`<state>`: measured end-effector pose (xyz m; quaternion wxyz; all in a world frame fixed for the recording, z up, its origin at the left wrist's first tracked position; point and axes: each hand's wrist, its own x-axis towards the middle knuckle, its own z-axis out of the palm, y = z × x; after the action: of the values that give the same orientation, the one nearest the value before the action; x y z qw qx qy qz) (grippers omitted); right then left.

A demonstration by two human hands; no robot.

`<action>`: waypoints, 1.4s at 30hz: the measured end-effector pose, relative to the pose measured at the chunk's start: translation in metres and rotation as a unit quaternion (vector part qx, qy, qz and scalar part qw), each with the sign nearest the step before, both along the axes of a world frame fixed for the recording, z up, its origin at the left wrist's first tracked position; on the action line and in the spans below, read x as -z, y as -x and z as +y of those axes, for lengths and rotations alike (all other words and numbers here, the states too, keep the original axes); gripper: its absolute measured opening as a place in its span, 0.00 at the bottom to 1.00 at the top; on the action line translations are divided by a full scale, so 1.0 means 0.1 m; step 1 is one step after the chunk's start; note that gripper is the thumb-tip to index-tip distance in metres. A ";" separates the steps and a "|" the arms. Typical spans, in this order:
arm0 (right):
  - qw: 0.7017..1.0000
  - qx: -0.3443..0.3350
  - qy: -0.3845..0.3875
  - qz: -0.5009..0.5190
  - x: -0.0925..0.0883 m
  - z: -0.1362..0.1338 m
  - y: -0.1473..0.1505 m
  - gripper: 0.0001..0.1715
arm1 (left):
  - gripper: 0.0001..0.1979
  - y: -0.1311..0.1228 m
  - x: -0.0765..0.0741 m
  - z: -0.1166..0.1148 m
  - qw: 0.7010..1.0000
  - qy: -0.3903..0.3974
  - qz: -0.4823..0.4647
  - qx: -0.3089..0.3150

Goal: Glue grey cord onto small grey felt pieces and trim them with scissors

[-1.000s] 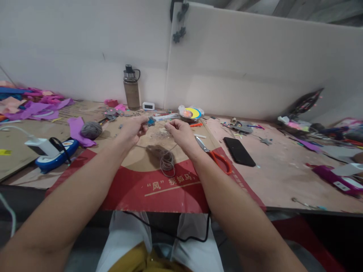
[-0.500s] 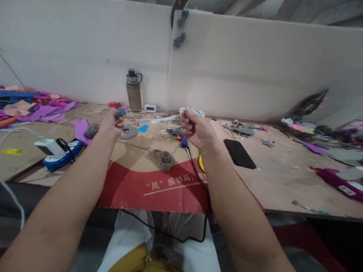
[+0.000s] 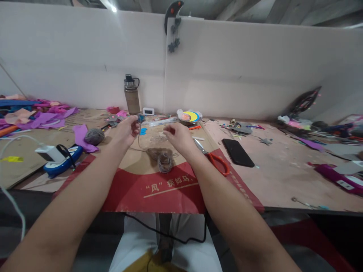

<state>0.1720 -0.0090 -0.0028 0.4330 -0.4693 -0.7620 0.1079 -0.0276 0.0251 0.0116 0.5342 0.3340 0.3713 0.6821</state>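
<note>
Pinching a small blue piece (image 3: pixel 141 118) between thumb and fingertips, the left hand (image 3: pixel 131 130) holds it above the cluttered surface (image 3: pixel 283 173), with a grey yarn strand (image 3: pixel 138 139) hanging just below the grip. Across from it, the right hand (image 3: pixel 179 136) hovers with thumb and fingers curled toward each other, though I cannot tell whether that grip is closed on anything. Between the forearms a loose yarn bundle (image 3: pixel 165 162) lies on the red-and-tan cardboard (image 3: pixel 136 196), while red-handled scissors (image 3: pixel 219 165) rest beside the right forearm, near a black phone (image 3: pixel 238 152).
</note>
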 end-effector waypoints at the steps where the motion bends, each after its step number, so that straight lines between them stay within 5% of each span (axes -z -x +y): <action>1: 0.998 0.005 -0.054 0.040 0.00 0.00 0.03 0.05 | 0.04 -0.05 0.02 -0.02 1.000 -0.010 0.010 0.011; 6: 0.984 -0.005 -0.163 0.064 -0.02 -0.07 0.11 0.05 | 0.05 -0.24 0.11 -0.13 0.996 -0.023 0.081 0.008; 18: 0.985 0.102 -0.117 -0.074 0.05 -0.10 0.23 0.06 | 0.04 -0.48 0.13 -0.33 0.988 0.028 0.144 0.049; 30: 0.988 0.100 -0.080 -0.087 0.11 -0.05 0.26 0.05 | 0.06 -0.50 0.21 -0.34 0.974 0.012 0.224 0.027; 36: 0.990 -0.069 0.021 0.123 0.04 -0.08 0.25 0.04 | 0.06 -0.32 0.19 -0.17 0.983 0.023 0.181 -0.034; 42: 0.885 -0.397 0.176 0.164 -0.20 -0.32 0.15 0.16 | 0.11 -0.19 0.14 -0.06 0.988 0.051 0.127 -0.074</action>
<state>0.1569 -0.0407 0.0172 0.3829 -0.1713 -0.7710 0.4791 -0.0084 0.0190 -0.0027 0.4476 0.3618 0.4940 0.6517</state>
